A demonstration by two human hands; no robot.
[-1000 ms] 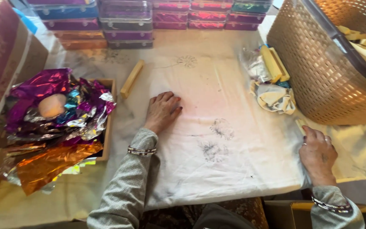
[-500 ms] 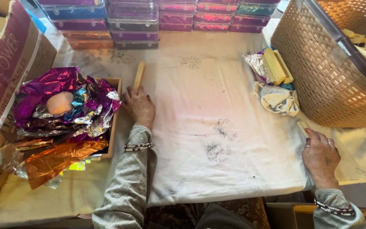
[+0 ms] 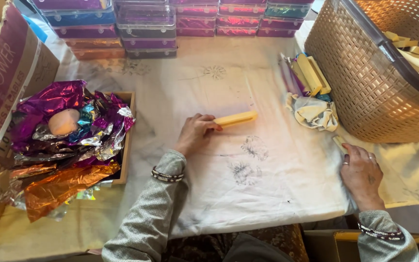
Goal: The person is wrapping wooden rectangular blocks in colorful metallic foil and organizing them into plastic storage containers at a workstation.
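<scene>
My left hand (image 3: 195,134) grips one end of a flat pale yellow wooden stick (image 3: 236,119), which lies across the white cloth (image 3: 267,194) in the middle of the table. My right hand (image 3: 362,172) rests palm down on the cloth's right edge, touching a small wooden piece (image 3: 339,142) under its fingertips. Faint dark flower prints (image 3: 246,162) mark the cloth between my hands.
A wooden tray (image 3: 126,140) heaped with shiny coloured foil (image 3: 69,131) and a pale round lump (image 3: 64,121) sits left. A cardboard box (image 3: 6,92) stands far left. Stacked clear boxes (image 3: 146,24) line the back. A woven basket (image 3: 379,82) of wooden sticks (image 3: 415,51) stands right, with more sticks (image 3: 311,73) and a rag (image 3: 314,112) beside it.
My left hand reached left to the stick beside the tray, took hold of it, and brought it to the middle of the cloth. My right hand stayed at the cloth's right edge.
</scene>
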